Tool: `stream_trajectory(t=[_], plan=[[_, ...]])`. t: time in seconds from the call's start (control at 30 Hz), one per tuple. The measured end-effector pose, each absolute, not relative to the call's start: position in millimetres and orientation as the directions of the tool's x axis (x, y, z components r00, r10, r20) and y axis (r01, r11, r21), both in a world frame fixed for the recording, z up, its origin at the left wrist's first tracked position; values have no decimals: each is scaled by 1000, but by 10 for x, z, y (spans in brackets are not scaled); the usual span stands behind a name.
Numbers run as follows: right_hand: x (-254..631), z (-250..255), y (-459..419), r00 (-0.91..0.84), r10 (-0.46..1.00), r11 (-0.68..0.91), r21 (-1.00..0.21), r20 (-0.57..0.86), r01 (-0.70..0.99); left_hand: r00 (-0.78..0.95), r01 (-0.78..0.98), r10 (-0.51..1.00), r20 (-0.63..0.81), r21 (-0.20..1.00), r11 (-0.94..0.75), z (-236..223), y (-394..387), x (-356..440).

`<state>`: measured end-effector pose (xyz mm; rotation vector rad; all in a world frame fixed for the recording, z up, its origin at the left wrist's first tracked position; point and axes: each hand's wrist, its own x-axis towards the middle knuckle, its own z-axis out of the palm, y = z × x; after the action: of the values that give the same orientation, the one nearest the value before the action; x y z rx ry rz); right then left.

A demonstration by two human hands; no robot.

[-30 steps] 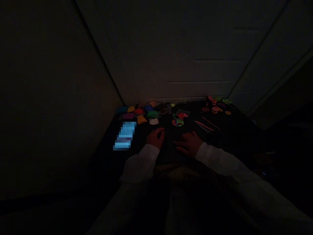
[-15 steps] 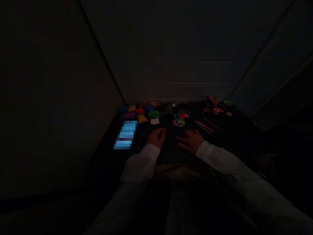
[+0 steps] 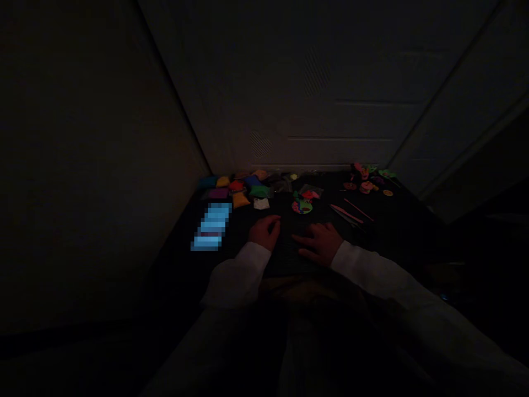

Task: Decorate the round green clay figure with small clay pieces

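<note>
The scene is very dim. My left hand (image 3: 264, 234) rests on the dark tabletop (image 3: 285, 259), its fingers curled and the thumb near the fingertips; anything in them is too dark to make out. To its right, my right hand (image 3: 320, 243) lies low over the table with the index finger stretched out and the fingers apart, holding nothing visible. Just beyond both hands is a round green disc (image 3: 302, 207) with coloured pieces on it. A small white packet (image 3: 261, 204) lies past my left hand. Pink-handled slim tools (image 3: 347, 213) lie beyond my right hand.
A glowing, pixelated phone-like screen (image 3: 211, 226) lies at the left. Several coloured packets, among them an orange one (image 3: 240, 199) and a green one (image 3: 259, 191), line the back left. Small colourful figures (image 3: 366, 187) stand at the back right. A pale panelled wall (image 3: 339, 121) closes off the back.
My right hand has shifted slightly left, its index finger now reaching out further. My left hand has stayed in place.
</note>
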<state>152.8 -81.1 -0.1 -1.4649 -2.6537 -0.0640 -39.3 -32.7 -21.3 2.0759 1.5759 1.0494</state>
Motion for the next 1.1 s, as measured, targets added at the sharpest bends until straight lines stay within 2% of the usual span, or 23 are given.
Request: stream_trajectory(t=[0.2, 0.43, 0.73, 1.1], plan=[[1602, -46, -703, -471, 869, 481, -35, 150, 876, 119, 681, 923, 365, 647, -343, -216, -325, -391], [1633, -83, -656, -472, 859, 496, -98, 197, 863, 118, 677, 919, 375, 647, -351, -228, -325, -403], [1471, -111, -504, -388, 888, 437, -190, 247, 879, 113, 671, 915, 387, 650, -358, -232, -325, -398], [1438, -101, -575, -382, 893, 429, -193, 239, 882, 112, 664, 915, 389, 656, -360, -223, -335, -407]])
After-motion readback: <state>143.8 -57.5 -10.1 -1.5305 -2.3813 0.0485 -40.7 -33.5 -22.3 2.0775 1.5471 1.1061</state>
